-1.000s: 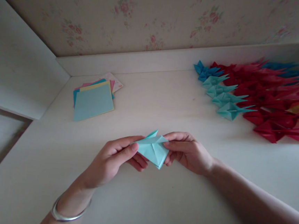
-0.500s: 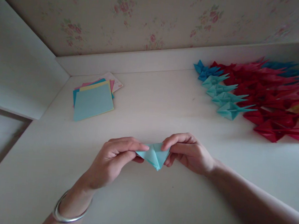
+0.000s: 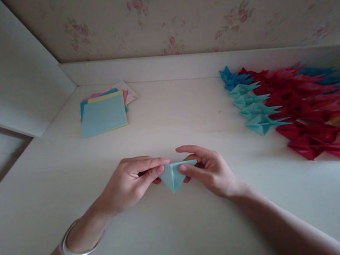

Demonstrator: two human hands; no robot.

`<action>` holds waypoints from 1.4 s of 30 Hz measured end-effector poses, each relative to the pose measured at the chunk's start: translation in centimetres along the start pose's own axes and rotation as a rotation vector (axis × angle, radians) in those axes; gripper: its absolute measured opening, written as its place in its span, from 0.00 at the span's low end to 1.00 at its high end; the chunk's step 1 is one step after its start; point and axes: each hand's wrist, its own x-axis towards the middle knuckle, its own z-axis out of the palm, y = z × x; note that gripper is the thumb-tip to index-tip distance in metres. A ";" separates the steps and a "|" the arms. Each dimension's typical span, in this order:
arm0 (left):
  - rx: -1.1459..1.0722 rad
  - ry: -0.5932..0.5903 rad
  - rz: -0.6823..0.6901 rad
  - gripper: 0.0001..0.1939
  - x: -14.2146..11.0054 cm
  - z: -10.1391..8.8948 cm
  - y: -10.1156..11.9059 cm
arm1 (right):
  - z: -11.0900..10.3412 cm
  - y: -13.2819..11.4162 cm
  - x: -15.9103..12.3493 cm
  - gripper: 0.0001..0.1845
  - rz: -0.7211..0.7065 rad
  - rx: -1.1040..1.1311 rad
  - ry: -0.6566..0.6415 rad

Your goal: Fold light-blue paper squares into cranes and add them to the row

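A folded piece of light-blue origami paper (image 3: 172, 177) is held between both hands above the white tabletop. It is a small triangle with its point toward me and a crease down its middle. My left hand (image 3: 135, 182) pinches the left corner between thumb and fingers; a silver bangle circles that wrist. My right hand (image 3: 209, 170) grips the right side, thumb on the near face and other fingers behind, with the index finger lifted above the top edge. Parts of the paper behind the fingers are hidden.
A stack of coloured paper sheets (image 3: 105, 116) lies at the back left, light blue on top. At the back right stand rows of folded paper cranes: light-blue ones (image 3: 259, 123), red ones (image 3: 308, 145), blue ones (image 3: 235, 78). A papered wall rises behind the white table (image 3: 171, 115).
The upper flap that stood up has been folded down, leaving a neat triangle. My right index finger has lifted off and its thumb has come onto the near face.
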 end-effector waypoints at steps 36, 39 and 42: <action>0.069 -0.047 -0.155 0.14 0.0 0.7 0.4 | 0.4 -1.2 -0.7 0.22 -0.088 -0.433 -0.148; 0.170 -0.029 -0.085 0.11 0.0 0.8 0.1 | 0.5 -1.0 -0.6 0.21 -0.082 -0.435 -0.137; 0.206 -0.056 -0.061 0.12 0.0 1.1 -0.2 | 0.6 -0.8 -0.5 0.19 -0.085 -0.446 -0.123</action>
